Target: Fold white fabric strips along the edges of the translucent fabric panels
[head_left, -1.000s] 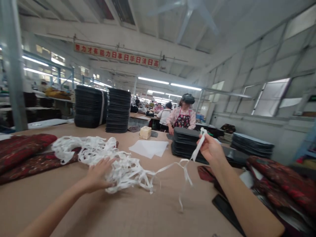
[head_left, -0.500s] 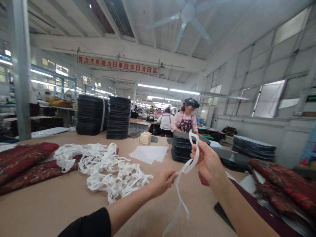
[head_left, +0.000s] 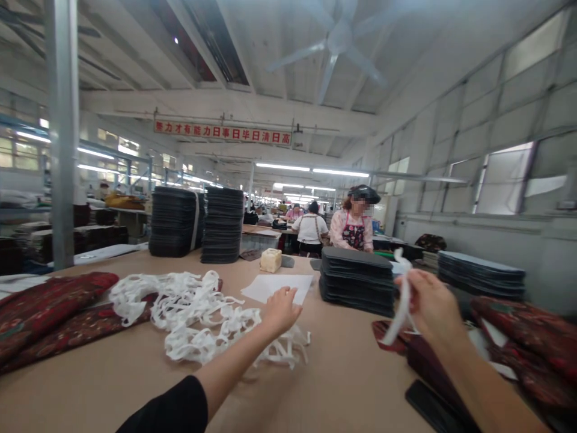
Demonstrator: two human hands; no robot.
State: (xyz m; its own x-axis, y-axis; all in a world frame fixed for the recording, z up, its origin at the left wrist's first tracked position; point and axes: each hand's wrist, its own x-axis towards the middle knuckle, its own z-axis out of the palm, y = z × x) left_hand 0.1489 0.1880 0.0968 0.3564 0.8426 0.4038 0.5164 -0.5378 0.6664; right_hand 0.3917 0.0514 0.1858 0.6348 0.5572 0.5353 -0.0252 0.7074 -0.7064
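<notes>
My right hand (head_left: pixel 435 310) pinches a narrow white fabric tape (head_left: pixel 400 310), folded into a loop that hangs from the fingertips. Beyond it on the left stands a stack of dark grey panels (head_left: pixel 356 282). Over the table's middle, my left hand (head_left: pixel 282 310) reaches out with its fingers loosely extended and nothing visible in them. Behind it lie white paper sheets (head_left: pixel 265 287). A tangled heap of white tapes (head_left: pixel 193 325) spreads to the left of that hand and under its forearm, and the forearm hides part of the heap.
Red patterned fabric (head_left: pixel 54 307) lies at the left, more patterned fabric (head_left: pixel 532 343) at the right. Two tall stacks of dark panels (head_left: pixel 220 225) stand at the back beside a yellowish block (head_left: pixel 270 260). A black phone-like slab (head_left: pixel 433 406) lies front right. A co-worker (head_left: pixel 354 225) stands beyond the table.
My left hand has let go of the white tape and moved left and up, over the heap's right edge. My right hand has carried the tape to the right. The view has shifted slightly.
</notes>
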